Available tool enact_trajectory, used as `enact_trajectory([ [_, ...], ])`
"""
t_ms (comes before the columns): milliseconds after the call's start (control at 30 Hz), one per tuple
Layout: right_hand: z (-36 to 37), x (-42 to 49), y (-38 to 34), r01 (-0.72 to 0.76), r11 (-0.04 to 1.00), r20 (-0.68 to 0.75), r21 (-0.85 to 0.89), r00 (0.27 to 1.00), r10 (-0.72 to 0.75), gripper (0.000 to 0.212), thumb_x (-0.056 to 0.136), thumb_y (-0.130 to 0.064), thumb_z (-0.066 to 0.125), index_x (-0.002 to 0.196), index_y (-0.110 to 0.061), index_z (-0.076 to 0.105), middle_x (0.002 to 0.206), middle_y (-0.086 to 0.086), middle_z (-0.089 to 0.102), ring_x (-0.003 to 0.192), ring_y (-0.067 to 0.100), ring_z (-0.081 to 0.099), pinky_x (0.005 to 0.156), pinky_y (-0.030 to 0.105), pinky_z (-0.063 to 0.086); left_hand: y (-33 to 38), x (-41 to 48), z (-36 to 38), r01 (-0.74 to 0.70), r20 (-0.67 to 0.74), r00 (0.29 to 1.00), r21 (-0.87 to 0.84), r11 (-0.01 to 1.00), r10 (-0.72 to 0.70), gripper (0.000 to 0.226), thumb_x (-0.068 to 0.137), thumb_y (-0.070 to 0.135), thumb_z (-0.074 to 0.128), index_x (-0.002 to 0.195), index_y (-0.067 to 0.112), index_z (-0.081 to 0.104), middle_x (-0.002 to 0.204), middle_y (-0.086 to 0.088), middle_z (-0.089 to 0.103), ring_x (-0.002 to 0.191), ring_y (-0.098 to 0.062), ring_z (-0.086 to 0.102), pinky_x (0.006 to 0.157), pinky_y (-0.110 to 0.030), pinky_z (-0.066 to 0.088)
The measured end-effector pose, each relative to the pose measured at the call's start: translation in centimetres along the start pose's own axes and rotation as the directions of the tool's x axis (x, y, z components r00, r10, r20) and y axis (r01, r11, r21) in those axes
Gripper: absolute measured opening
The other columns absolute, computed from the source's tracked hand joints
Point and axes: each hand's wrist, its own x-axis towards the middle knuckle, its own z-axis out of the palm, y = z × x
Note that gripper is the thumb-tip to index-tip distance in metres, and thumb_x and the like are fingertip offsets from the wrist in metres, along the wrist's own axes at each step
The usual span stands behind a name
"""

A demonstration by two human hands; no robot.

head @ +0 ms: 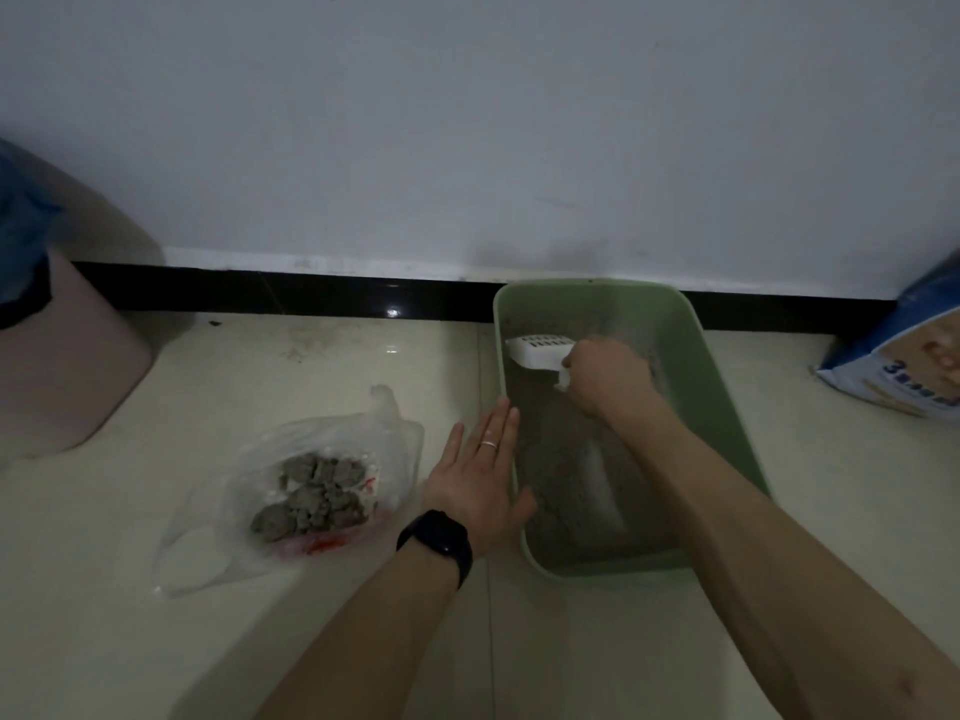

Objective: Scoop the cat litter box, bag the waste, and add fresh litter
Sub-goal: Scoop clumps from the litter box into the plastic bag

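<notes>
A green litter box [717, 366] stands on the tiled floor against the wall, with grey litter [566, 459] spread thin and a bare pale streak down its middle. My right hand [605, 374] is inside the box, shut on the handle of a white slotted scoop [537, 350] whose head points left near the far end. My left hand [480, 470] lies flat and open against the box's left rim, fingers apart, a ring and a black watch on it. Left of the box, a clear plastic bag [395, 433] lies open with grey clumps of waste [311, 498] in it.
A blue and cream bag of litter [904, 356] leans at the right edge by the wall. A pinkish bin [67, 366] with a blue liner stands at the left. A black skirting board [291, 293] runs along the white wall behind.
</notes>
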Motion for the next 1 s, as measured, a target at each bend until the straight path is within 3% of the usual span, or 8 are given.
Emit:
enact_trajectory([
  [133, 1.3, -5.1, 0.8, 0.091, 0.981, 0.045, -0.173, 0.995, -0.084, 0.028, 0.097, -0.023, 0.053, 0.120, -0.013, 0.064, 0.118, 0.009, 0.059, 0.100, 0.028, 0.065, 0.077, 0.036, 0.051, -0.1, 0.0, -0.1, -0.008, -0.009, 1.000, 0.005, 1.000, 0.008, 0.086, 0.097, 0.059, 0.024, 0.147, 0.014, -0.030, 0.157, -0.001, -0.032, 0.149, -0.015, -0.019, 0.122, -0.042, -0.008],
  [200, 2.0, -8.7, 2.0, 0.087, 0.979, 0.070, -0.186, 0.995, -0.075, 0.029, 0.098, -0.029, 0.053, 0.123, -0.019, 0.063, 0.122, 0.006, 0.055, 0.097, 0.027, 0.065, 0.075, 0.035, 0.051, -0.2, -0.1, -0.1, -0.008, -0.015, 1.000, 0.010, 1.000, 0.008, 0.086, 0.097, 0.060, 0.023, 0.147, 0.014, -0.030, 0.158, -0.002, -0.032, 0.149, -0.015, -0.020, 0.122, -0.042, -0.008],
  [267, 2.4, -12.2, 3.3, 0.052, 0.983, 0.104, -0.176, 0.994, -0.034, 0.032, 0.099, -0.037, 0.047, 0.126, -0.027, 0.060, 0.131, 0.002, 0.051, 0.099, 0.028, 0.065, 0.077, 0.035, 0.051, -0.2, -0.2, 0.0, -0.006, -0.021, 1.000, 0.007, 1.000, 0.006, 0.085, 0.097, 0.059, 0.022, 0.147, 0.014, -0.030, 0.158, -0.002, -0.031, 0.149, -0.015, -0.019, 0.122, -0.042, -0.007],
  [400, 1.4, -17.2, 5.1, 0.006, 0.982, 0.218, -0.187, 0.975, 0.036, 0.040, 0.093, -0.022, 0.047, 0.130, -0.035, 0.057, 0.130, -0.003, 0.053, 0.107, 0.027, 0.064, 0.085, 0.034, 0.051, -0.2, -0.2, 0.1, -0.017, -0.027, 0.999, 0.003, 1.000, 0.018, 0.082, 0.096, 0.058, 0.016, 0.145, 0.013, -0.032, 0.158, -0.002, -0.032, 0.149, -0.015, -0.019, 0.122, -0.042, -0.008],
  [533, -0.5, -17.7, 7.1, -0.081, 0.985, 0.105, -0.151, 0.990, 0.097, 0.040, 0.089, -0.029, 0.053, 0.127, -0.039, 0.060, 0.126, -0.006, 0.056, 0.102, 0.024, 0.066, 0.081, 0.032, 0.052, -0.1, -0.2, 0.0, -0.014, -0.028, 1.000, 0.002, 1.000, 0.014, 0.083, 0.096, 0.058, 0.015, 0.148, 0.013, -0.030, 0.157, -0.001, -0.034, 0.148, -0.014, -0.023, 0.121, -0.040, -0.011],
  [667, -0.5, -13.5, 7.9, -0.168, 0.984, -0.030, 0.058, 0.985, 0.170, 0.033, 0.092, -0.038, 0.057, 0.123, -0.036, 0.064, 0.108, 0.000, 0.060, 0.088, 0.025, 0.065, 0.075, 0.037, 0.056, -0.1, -0.2, 0.0, -0.012, -0.043, 0.999, -0.018, 1.000, 0.012, 0.083, 0.098, 0.056, 0.022, 0.144, 0.016, -0.035, 0.157, 0.000, -0.033, 0.147, -0.013, -0.023, 0.121, -0.040, -0.011],
  [833, 0.9, -8.4, 5.7, -0.187, 0.868, 0.025, 0.460, 0.980, 0.197, 0.025, 0.095, -0.036, 0.055, 0.114, -0.031, 0.072, 0.072, 0.000, 0.068, 0.064, 0.018, 0.065, 0.058, 0.028, 0.052, -0.2, -0.2, 0.3, 0.001, -0.069, 0.998, -0.029, 1.000, -0.003, 0.084, 0.097, 0.058, 0.023, 0.144, 0.017, -0.035, 0.157, 0.001, -0.032, 0.148, -0.013, -0.022, 0.120, -0.040, -0.011],
  [1000, 3.3, -6.3, 3.6, -0.210, 0.803, 0.073, 0.557, 0.976, 0.204, 0.030, 0.098, -0.027, 0.050, 0.123, -0.028, 0.068, 0.065, 0.000, 0.064, 0.052, 0.014, 0.057, 0.045, 0.024, 0.044, -0.2, -0.1, 0.3, 0.003, -0.065, 0.998, -0.048, 0.999, -0.006, 0.086, 0.097, 0.058, 0.024, 0.148, 0.017, -0.031, 0.157, 0.001, -0.034, 0.147, -0.013, -0.022, 0.120, -0.039, -0.013],
])
